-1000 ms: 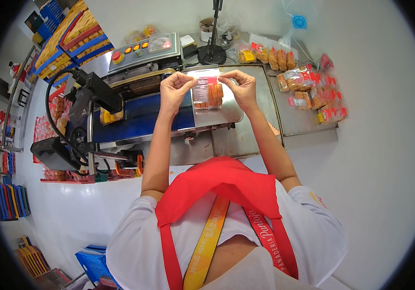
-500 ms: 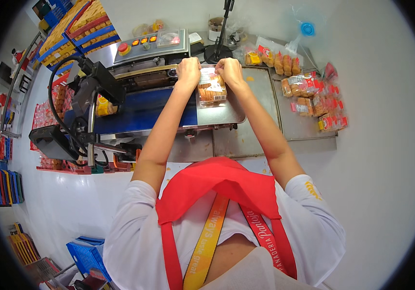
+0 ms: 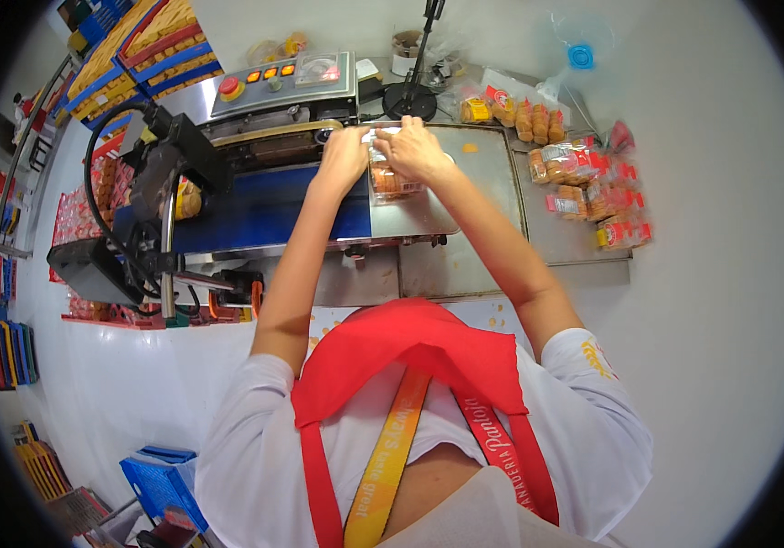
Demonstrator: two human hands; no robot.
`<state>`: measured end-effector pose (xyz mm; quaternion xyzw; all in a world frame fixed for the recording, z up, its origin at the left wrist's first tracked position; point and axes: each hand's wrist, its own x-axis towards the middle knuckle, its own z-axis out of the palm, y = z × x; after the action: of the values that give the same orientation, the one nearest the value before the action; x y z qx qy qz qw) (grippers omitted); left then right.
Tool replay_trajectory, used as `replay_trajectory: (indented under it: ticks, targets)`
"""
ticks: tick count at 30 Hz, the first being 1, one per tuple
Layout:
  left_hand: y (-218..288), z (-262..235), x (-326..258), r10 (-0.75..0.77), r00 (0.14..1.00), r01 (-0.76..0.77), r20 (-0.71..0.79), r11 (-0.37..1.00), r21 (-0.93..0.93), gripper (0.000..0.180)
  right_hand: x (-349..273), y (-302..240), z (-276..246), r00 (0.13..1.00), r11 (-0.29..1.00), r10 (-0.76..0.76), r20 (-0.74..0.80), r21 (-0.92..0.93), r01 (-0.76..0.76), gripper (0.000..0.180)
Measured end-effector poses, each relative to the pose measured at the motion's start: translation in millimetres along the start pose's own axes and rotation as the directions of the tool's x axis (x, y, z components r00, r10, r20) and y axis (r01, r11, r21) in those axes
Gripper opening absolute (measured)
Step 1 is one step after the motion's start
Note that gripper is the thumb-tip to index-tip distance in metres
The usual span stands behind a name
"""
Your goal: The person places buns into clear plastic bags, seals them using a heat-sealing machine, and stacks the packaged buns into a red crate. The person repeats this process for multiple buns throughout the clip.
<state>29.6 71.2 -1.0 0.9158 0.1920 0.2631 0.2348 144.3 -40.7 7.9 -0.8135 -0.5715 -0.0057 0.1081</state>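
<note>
A clear plastic bag of sliced toasted bread (image 3: pixel 390 186) lies on the steel end plate beside the blue conveyor belt (image 3: pixel 273 205). My left hand (image 3: pixel 344 155) has its fingers closed at the bag's far left corner, by the end of the sealing machine's guide. Over the far end of the same bag, my right hand (image 3: pixel 410 151) is bent with its fingers pinching the plastic near the left hand. It covers much of the bag's upper part, and the exact grip of its fingertips is partly hidden.
Several filled bread bags (image 3: pixel 564 163) lie on the steel table to the right. The machine's control panel (image 3: pixel 284 82) stands beyond the belt. A black jointed stand (image 3: pixel 410 99) rises behind my hands. A black device on a post (image 3: pixel 177 164) overhangs the belt at left.
My right hand has moved left across the bag's far end, toward my left hand. The left hand has turned slightly and shifted a little nearer and left. The bag stays nearly in place.
</note>
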Motion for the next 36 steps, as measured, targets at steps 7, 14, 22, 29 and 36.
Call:
replay_trajectory:
  ticks: [7, 14, 22, 29, 36]
  targets:
    - [20, -33, -67, -0.005, 0.994, 0.001, -0.110, 1.000, -0.030, 0.042, 23, -43, 38, 0.950, 0.997, -0.014, -0.312, 0.068, 0.037, 0.037]
    - [2, -37, -68, -0.138, 0.990, 0.137, -0.021, 0.990, -0.036, 0.038, 10, 57, 32, 0.859, 0.996, 0.024, -0.511, 0.091, 0.026, 0.020]
    - [-4, -53, -73, -0.192, 0.981, 0.191, -0.011, 0.979, -0.064, 0.037, -213, 298, 37, 0.759, 0.551, 0.625, -0.183, -0.584, -0.595, 0.021]
    - [53, -64, -71, 0.002, 0.973, -0.021, -0.231, 0.997, -0.078, 0.033, -228, 323, 50, 0.769, 0.784, 0.502, -0.396, -0.167, -0.598, 0.019]
    - [154, -8, -84, 0.287, 0.956, -0.225, 0.062, 0.852, -0.474, 0.031, -203, 316, 35, 0.902, 0.761, 0.409, -0.138, -0.494, -0.421, 0.016]
